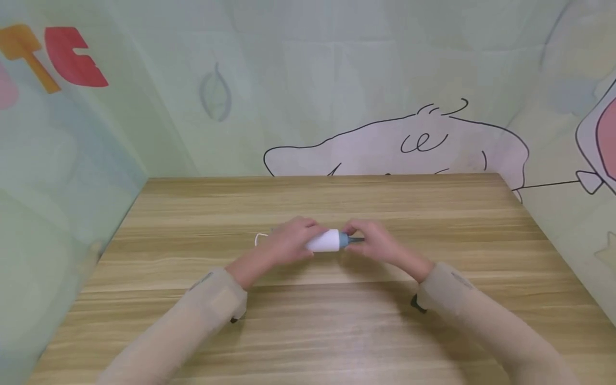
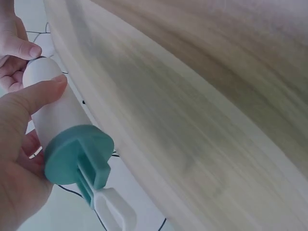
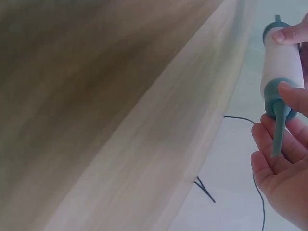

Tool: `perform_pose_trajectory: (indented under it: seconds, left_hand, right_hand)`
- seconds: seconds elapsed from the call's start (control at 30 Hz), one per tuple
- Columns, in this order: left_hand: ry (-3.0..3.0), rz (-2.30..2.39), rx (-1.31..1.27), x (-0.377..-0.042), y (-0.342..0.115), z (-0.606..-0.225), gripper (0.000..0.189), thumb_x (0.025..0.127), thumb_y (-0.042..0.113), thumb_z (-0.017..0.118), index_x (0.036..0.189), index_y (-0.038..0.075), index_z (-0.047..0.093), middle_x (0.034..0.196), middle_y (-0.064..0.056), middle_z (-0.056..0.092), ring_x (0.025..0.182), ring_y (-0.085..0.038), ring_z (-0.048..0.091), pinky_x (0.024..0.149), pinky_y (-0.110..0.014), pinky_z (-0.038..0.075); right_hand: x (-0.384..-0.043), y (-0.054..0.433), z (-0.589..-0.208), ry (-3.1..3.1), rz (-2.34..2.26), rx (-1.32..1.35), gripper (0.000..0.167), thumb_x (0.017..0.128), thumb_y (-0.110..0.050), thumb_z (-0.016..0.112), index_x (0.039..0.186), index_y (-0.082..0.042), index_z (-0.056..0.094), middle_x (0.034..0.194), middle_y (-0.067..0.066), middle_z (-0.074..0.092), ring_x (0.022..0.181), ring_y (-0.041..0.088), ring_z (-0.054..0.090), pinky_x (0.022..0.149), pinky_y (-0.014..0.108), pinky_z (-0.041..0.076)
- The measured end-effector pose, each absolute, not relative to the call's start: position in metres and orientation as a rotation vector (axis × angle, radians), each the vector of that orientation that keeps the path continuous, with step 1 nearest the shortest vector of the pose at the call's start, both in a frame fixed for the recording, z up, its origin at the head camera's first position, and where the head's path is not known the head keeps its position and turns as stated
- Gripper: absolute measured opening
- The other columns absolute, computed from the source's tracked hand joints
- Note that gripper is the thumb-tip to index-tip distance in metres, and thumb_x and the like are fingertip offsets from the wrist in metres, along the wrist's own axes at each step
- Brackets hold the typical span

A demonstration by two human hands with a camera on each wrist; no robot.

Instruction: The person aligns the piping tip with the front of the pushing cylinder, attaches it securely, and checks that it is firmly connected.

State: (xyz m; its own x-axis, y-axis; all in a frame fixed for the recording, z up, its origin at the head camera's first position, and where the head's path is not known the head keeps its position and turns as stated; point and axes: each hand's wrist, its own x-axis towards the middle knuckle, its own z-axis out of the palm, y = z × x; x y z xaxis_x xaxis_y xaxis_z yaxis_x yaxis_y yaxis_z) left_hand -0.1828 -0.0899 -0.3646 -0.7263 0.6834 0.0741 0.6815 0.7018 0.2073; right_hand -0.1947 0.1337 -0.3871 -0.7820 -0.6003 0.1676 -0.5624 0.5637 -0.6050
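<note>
A white tube (image 1: pixel 327 241) with teal ends, shaped like a syringe, is held sideways between both hands above the table. My left hand (image 1: pixel 291 241) grips its white barrel, thumb along the near surface in the left wrist view. At that end, a teal cap (image 2: pixel 72 151) carries a white loop handle (image 2: pixel 115 211). With thumb and fingers, my right hand (image 1: pixel 377 243) pinches the teal collar (image 3: pixel 275 88) at the other end. A slim teal nozzle (image 3: pixel 279 132) sticks out there over the right palm. The left hand covers part of the barrel in the head view.
The wood-grain table (image 1: pixel 337 331) spreads below both arms. Behind it and at the sides hangs a pale printed cloth (image 1: pixel 308 80) with cartoon outlines and coloured letters. Beige sleeves (image 1: pixel 183 326) cover the forearms, with small dark pieces near both cuffs.
</note>
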Motion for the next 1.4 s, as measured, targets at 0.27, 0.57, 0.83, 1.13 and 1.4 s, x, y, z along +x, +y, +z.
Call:
perform_pose_trajectory:
  seconds: [0.27, 0.57, 0.83, 1.13, 1.4]
  left_hand:
    - [2.876, 0.302, 1.075, -0.2, -0.086, -0.372, 0.057, 0.07, 0.016, 0.072, 0.124, 0.017, 0.05, 0.117, -0.008, 0.057, 0.102, -0.024, 0.054, 0.086, -0.038, 0.045]
    - [2.804, 0.273, 0.949, -0.208, -0.079, -0.38, 0.06, 0.073, 0.014, 0.069, 0.128, 0.016, 0.046, 0.122, -0.009, 0.054, 0.107, -0.024, 0.052, 0.09, -0.037, 0.043]
    - [2.778, 0.253, 0.917, -0.21, -0.077, -0.384, 0.059, 0.074, 0.013, 0.069, 0.129, 0.015, 0.046, 0.123, -0.01, 0.053, 0.108, -0.024, 0.052, 0.091, -0.038, 0.042]
    - [2.798, 0.199, 0.908, -0.212, -0.077, -0.387, 0.058, 0.075, 0.019, 0.068, 0.129, 0.016, 0.045, 0.125, -0.008, 0.052, 0.11, -0.024, 0.052, 0.093, -0.039, 0.041]
    - [2.842, 0.161, 0.908, -0.213, -0.082, -0.388, 0.06, 0.074, 0.024, 0.069, 0.129, 0.018, 0.045, 0.126, -0.007, 0.052, 0.109, -0.025, 0.052, 0.092, -0.039, 0.039]
  right_hand:
    - [-0.211, 0.129, -0.392, 2.684, -0.994, -0.884, 0.028, 0.072, -0.007, 0.07, 0.098, -0.008, 0.061, 0.096, 0.006, 0.065, 0.091, 0.02, 0.06, 0.083, 0.039, 0.047]
    - [-0.22, 0.127, -0.397, 2.65, -0.893, -0.768, 0.031, 0.07, -0.012, 0.072, 0.099, -0.009, 0.06, 0.099, 0.007, 0.065, 0.094, 0.021, 0.06, 0.086, 0.039, 0.046]
    - [-0.224, 0.126, -0.402, 2.638, -0.869, -0.78, 0.031, 0.07, -0.011, 0.072, 0.098, -0.007, 0.06, 0.099, 0.009, 0.065, 0.093, 0.021, 0.06, 0.085, 0.037, 0.046]
    - [-0.228, 0.126, -0.405, 2.613, -0.847, -0.783, 0.033, 0.073, -0.012, 0.07, 0.104, -0.006, 0.058, 0.104, 0.01, 0.064, 0.098, 0.022, 0.059, 0.087, 0.038, 0.045]
    - [-0.228, 0.125, -0.403, 2.588, -0.826, -0.755, 0.042, 0.075, -0.014, 0.069, 0.113, -0.004, 0.054, 0.112, 0.013, 0.06, 0.103, 0.024, 0.056, 0.09, 0.04, 0.043]
